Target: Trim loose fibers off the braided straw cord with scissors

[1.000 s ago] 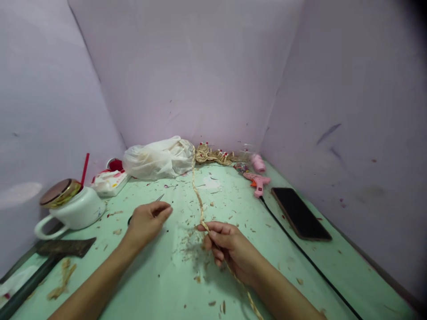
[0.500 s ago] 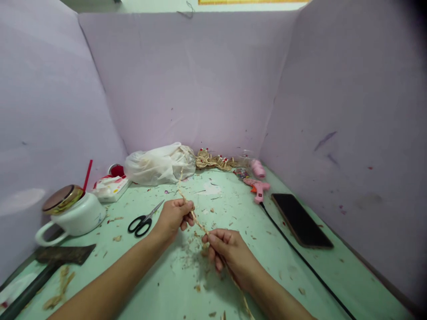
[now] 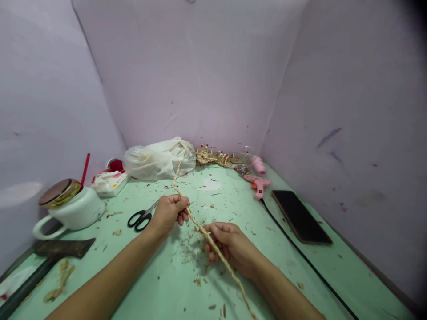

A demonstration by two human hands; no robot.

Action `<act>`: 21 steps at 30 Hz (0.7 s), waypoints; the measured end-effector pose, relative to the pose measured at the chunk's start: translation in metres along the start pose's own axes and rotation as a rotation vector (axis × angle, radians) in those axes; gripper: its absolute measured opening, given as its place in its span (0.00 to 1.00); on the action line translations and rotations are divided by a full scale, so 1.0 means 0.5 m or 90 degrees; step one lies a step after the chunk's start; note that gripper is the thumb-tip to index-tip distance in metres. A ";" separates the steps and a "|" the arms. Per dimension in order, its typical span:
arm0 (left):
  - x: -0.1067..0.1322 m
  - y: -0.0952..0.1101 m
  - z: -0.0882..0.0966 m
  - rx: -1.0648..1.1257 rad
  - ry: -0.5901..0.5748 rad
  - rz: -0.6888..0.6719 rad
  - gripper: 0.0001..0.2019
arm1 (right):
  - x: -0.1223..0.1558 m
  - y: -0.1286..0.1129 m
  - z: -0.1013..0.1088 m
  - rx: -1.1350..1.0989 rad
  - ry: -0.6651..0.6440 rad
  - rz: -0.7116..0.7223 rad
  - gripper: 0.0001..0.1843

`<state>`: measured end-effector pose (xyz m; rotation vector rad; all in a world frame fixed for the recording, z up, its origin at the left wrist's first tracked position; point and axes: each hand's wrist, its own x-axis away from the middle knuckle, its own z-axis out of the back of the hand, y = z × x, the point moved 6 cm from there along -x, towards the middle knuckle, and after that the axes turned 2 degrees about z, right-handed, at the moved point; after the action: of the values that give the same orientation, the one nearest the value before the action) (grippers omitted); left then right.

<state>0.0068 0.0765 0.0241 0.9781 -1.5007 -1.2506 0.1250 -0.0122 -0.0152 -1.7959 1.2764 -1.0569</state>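
Observation:
My left hand (image 3: 171,214) pinches a thin, twisted straw-coloured cord (image 3: 230,269) between thumb and fingers. The cord's far end rises past this hand toward the plastic bag; its near part slants down to the bottom edge. My right hand (image 3: 233,246) is beside the middle of the cord, fingers loosely curled and thumb apart from them. The cord runs unbroken in front of its fingertips, seemingly touching them. Black-handled scissors (image 3: 140,220) lie just left of my left hand, which partly covers their blades.
At left are a hammer-like tool (image 3: 63,249), a white mug (image 3: 80,209) with a lid on it, and a tissue box (image 3: 110,183). A white plastic bag (image 3: 156,160) and straw pieces (image 3: 213,156) lie behind. A pink glue gun (image 3: 258,184) and phone (image 3: 302,217) lie right.
My right hand has loosened around the cord, which now passes in front of its fingers instead of through its grasp. The left hand has shifted slightly left, and the view has tipped downward.

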 end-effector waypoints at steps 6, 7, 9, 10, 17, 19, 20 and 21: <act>-0.009 -0.012 0.011 -0.006 0.009 -0.014 0.10 | 0.009 -0.008 0.017 0.016 0.049 -0.037 0.11; -0.009 -0.012 0.011 -0.005 0.007 -0.016 0.10 | 0.009 -0.006 0.019 0.034 0.051 -0.045 0.11; -0.010 -0.012 0.011 0.001 0.002 -0.020 0.11 | 0.010 -0.004 0.020 0.069 0.049 -0.056 0.13; -0.011 -0.012 0.012 0.005 -0.002 -0.023 0.11 | 0.010 -0.003 0.018 0.082 0.043 -0.056 0.13; -0.010 -0.017 0.004 0.037 -0.016 -0.035 0.11 | 0.017 0.002 -0.001 0.072 -0.003 -0.042 0.14; -0.009 -0.018 0.002 0.045 -0.009 -0.030 0.11 | 0.017 0.003 -0.002 0.094 0.003 -0.025 0.13; -0.009 -0.018 0.003 0.049 -0.001 -0.027 0.11 | 0.017 0.003 -0.003 0.108 0.008 -0.017 0.13; -0.009 -0.019 0.005 0.052 0.010 -0.025 0.11 | 0.017 0.004 -0.003 0.120 0.012 -0.012 0.13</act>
<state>0.0060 0.0799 0.0138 1.0729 -1.5373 -1.2139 0.1243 -0.0209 -0.0145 -1.6621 1.1330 -1.1654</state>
